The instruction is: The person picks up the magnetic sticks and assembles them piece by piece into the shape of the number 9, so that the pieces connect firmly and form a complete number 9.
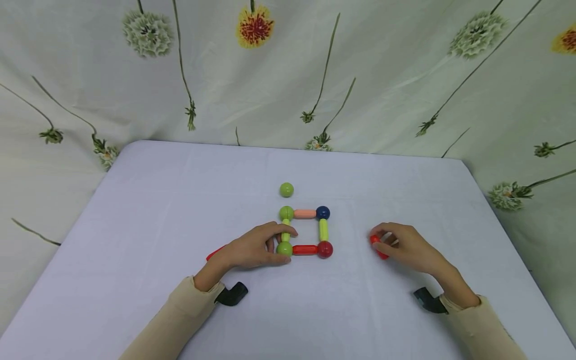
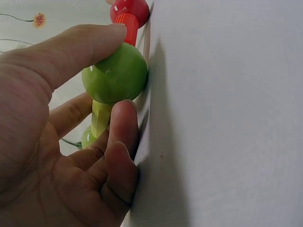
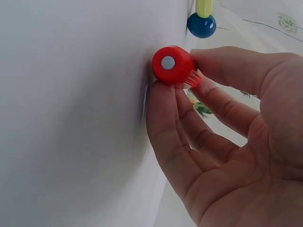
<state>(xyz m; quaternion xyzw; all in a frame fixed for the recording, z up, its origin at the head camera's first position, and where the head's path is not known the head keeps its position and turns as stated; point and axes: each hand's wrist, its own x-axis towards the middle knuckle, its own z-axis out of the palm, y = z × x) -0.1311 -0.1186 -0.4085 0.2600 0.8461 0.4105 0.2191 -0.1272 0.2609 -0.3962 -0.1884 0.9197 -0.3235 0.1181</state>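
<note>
A square of rods and balls lies flat on the white table. Its corners are a near green ball (image 1: 284, 249), a far green ball (image 1: 286, 213), a blue ball (image 1: 322, 213) and a red ball (image 1: 325, 249). Between them run a red rod (image 1: 305, 250), a salmon rod (image 1: 304, 214) and two yellow-green rods, one at right (image 1: 323, 230). My left hand (image 1: 254, 247) grips the near green ball, thumb on its near side, fingers around the left yellow-green rod (image 2: 99, 118). Right of the square, my right hand (image 1: 407, 247) pinches another red rod (image 3: 175, 66), its round grey end showing.
Beyond the square a loose green ball (image 1: 286, 189) rests on the table (image 1: 216, 185). A red piece (image 1: 214, 253) lies partly hidden behind my left wrist. Dark wrist cameras sit under both sleeves. A flower-printed cloth (image 1: 270, 85) hangs behind the table.
</note>
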